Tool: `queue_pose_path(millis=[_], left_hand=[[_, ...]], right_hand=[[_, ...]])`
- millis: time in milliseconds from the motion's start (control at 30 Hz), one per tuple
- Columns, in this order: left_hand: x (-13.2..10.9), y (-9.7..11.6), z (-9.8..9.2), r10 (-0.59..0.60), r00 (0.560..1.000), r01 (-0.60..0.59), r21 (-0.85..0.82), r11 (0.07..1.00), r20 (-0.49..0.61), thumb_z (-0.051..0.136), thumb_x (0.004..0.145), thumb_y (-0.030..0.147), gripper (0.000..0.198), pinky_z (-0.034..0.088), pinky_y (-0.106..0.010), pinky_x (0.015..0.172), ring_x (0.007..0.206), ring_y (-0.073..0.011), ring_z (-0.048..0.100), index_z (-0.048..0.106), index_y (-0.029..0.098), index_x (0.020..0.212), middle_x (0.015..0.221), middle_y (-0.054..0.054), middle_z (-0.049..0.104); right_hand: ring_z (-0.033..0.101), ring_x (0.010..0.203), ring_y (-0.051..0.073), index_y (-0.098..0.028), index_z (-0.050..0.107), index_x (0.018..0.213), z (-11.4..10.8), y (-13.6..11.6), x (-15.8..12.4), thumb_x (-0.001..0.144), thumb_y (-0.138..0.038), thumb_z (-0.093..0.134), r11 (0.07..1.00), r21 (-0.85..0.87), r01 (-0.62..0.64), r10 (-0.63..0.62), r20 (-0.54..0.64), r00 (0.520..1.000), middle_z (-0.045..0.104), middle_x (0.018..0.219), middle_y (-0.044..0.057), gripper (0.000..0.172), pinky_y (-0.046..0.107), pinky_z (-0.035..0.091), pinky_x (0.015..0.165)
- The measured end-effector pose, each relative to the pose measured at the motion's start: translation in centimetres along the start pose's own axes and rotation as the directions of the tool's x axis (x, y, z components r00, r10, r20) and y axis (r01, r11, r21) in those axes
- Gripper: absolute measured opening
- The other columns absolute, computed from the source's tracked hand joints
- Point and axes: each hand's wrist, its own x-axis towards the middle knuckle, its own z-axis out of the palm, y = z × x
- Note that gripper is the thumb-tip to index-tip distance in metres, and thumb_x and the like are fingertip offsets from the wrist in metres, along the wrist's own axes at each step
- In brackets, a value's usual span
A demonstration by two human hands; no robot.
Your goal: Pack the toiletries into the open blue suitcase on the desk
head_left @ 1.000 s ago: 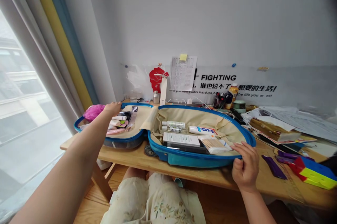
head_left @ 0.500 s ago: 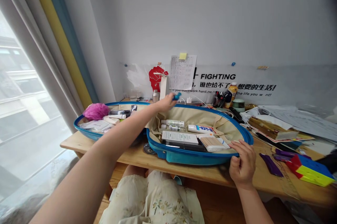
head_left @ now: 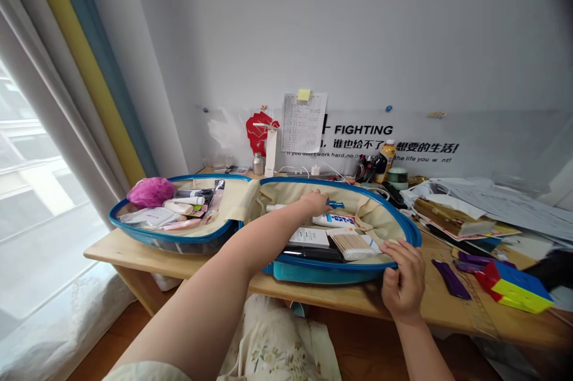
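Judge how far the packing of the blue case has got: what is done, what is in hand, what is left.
Done: both halves of the case hold toiletries, among them a pink puff, toothpaste and cotton swabs. In hand: the left hand holds a small blue item over the right half; the right hand grips the near rim. Left: the case lies open, not yet shut.
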Motion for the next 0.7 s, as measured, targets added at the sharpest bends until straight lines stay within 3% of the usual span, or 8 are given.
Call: queue_pose_path(millis=[267,400,500,700], left_hand=[[1.1,-0.8,1.9,-0.019,0.999,0.017,-0.044,0.999,-0.028,0.055,0.095,0.043,0.05,0.044,-0.036,0.107,0.132,-0.0276,0.05,0.05,0.018,0.138,0.142,-0.016,0.053],[1.3,-1.4,2.3,0.016,0.999,-0.019,-0.062,0.998,-0.042,0.058,0.096,0.038,0.043,0.049,-0.048,0.102,0.122,-0.0261,0.056,0.054,0.018,0.134,0.138,-0.012,0.055],[1.2,-1.7,2.4,0.039,0.998,-0.043,-0.079,0.996,-0.044,0.06,0.095,0.039,0.041,0.051,-0.05,0.098,0.117,-0.0255,0.058,0.055,0.02,0.132,0.136,-0.011,0.056],[1.0,-1.6,2.3,0.052,0.998,-0.053,-0.087,0.995,-0.02,0.057,0.091,0.021,0.053,0.045,-0.031,0.106,0.125,-0.0224,0.056,0.046,0.019,0.143,0.147,-0.013,0.048]], right_hand=[[0.059,0.117,0.029,-0.02,0.063,0.109,0.1,0.2,-0.4,0.096,-0.035,0.04,0.999,0.016,-0.033,0.033,-0.005,0.999,0.067,0.107,0.011,0.03,0.052,0.039,0.104],[0.06,0.115,0.029,-0.021,0.063,0.108,0.1,0.1,-0.2,0.097,-0.036,0.04,1.0,0.01,-0.027,0.027,-0.014,1.0,0.068,0.105,0.011,0.03,0.052,0.041,0.101],[0.059,0.116,0.029,-0.02,0.062,0.11,0.1,0.1,-0.1,0.097,-0.034,0.04,1.0,-0.002,-0.008,0.008,-0.007,1.0,0.067,0.105,0.012,0.03,0.051,0.041,0.101],[0.058,0.117,0.029,-0.019,0.061,0.112,0.0,0.1,0.0,0.097,-0.032,0.039,1.0,-0.003,0.01,-0.01,0.004,1.0,0.067,0.107,0.013,0.03,0.05,0.042,0.099]])
